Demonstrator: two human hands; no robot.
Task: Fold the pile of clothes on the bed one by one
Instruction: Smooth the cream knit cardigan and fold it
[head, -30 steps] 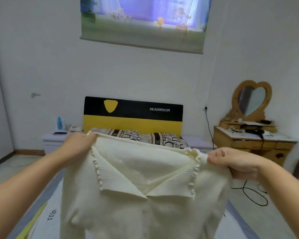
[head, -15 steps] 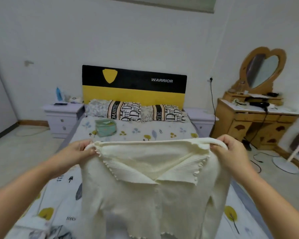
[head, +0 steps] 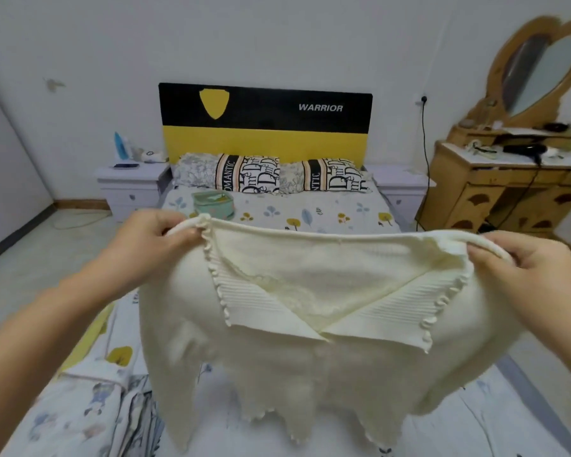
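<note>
A cream knitted cardigan (head: 327, 364) with a ribbed, frilled collar hangs spread out in front of me above the bed (head: 310, 212). My left hand (head: 152, 239) pinches its left shoulder and my right hand (head: 521, 262) pinches its right shoulder. The collar faces me and the hem dangles just over the sheet. More clothes (head: 89, 413) with a pale blue print lie in a heap at the lower left of the bed, partly hidden by the cardigan.
A small green bag (head: 213, 204) sits on the bed near the pillows (head: 271, 174). White nightstands (head: 129, 186) flank the yellow-and-black headboard. A wooden dresser (head: 508, 189) with a heart-shaped mirror stands at the right, with a cable on the floor.
The cardigan has come down from chest height toward the bed, and my view has tilted down. Both hands keep their grip on the shoulders and have spread a little wider.
</note>
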